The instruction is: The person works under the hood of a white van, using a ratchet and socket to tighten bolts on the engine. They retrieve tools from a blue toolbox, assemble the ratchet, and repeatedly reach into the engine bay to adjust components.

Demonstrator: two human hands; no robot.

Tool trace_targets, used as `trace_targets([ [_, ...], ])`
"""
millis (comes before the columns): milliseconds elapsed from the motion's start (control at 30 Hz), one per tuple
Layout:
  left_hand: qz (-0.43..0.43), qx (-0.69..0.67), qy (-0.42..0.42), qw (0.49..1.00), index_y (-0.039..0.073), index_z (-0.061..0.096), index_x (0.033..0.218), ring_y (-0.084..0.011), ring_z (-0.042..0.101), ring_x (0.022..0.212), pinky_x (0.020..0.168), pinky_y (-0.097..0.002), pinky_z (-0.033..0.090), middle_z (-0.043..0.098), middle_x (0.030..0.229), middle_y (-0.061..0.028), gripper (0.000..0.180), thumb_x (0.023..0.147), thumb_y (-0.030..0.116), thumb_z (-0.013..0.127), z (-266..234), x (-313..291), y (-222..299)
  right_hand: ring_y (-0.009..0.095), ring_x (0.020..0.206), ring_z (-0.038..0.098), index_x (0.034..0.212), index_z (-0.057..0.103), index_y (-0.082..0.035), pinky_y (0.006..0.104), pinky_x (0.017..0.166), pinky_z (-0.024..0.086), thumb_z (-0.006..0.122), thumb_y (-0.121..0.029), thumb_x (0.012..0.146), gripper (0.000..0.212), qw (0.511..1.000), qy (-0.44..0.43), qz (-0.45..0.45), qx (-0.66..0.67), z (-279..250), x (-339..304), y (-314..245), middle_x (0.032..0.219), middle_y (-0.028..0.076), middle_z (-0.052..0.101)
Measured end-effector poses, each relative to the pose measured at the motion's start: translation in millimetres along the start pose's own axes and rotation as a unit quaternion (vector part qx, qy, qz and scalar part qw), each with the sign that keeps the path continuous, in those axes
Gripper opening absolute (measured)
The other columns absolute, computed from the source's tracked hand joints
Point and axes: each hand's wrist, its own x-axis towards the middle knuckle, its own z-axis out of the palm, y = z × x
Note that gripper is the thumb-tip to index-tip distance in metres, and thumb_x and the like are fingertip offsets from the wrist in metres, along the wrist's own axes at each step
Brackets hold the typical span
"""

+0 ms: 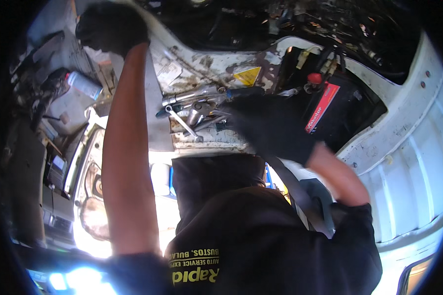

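My left hand [112, 29], in a black glove, is raised at the upper left by a pale painted panel edge. Its outline is rounded and its fingers look curled; whatever they hold is hidden. Over a pile of hand tools, my right hand [275, 125], also black-gloved, is smeared by motion, with its fingers pointing left. Beneath and beside its fingertips lie a combination wrench [183, 124], a shiny metal socket piece [196, 114] and a long ratchet-like tool [194, 94]. A dark screwdriver-like handle [246, 92] lies just beyond them.
A black car battery [347, 110] with a red terminal cover [314, 78] sits right of my right hand. An aerosol can [85, 85] lies at the left. Beyond are a yellow triangular label [247, 75] and a dark opening with wiring [330, 24]. White ribbed metal [408, 172] borders the right.
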Motion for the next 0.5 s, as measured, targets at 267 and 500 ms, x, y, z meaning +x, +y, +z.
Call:
trace_targets([
  [267,0.058,0.097,0.079,0.990,-0.009,0.058,0.126,-0.0439,0.059,0.106,0.090,-0.0559,0.050,0.059,0.114,-0.0262,0.051,0.102,0.034,0.042,7,2,-14,0.032,0.092,0.065,0.093,0.068,-0.006,0.0482,0.077,0.052,0.064,-0.024,0.092,0.018,0.993,0.109,-0.035,-0.023,77,-5,-6,0.095,0.015,0.066],
  [500,0.076,0.125,0.036,0.989,-0.008,0.055,0.123,-0.0386,0.059,0.103,0.089,-0.0513,0.050,0.056,0.112,-0.0224,0.046,0.104,0.031,0.040,-14,3,-9,0.037,0.106,0.063,0.110,0.071,-0.009,0.0463,0.095,0.051,0.078,-0.028,0.085,0.033,0.927,0.343,0.121,-0.092,-93,4,72,0.109,0.016,0.068],
])
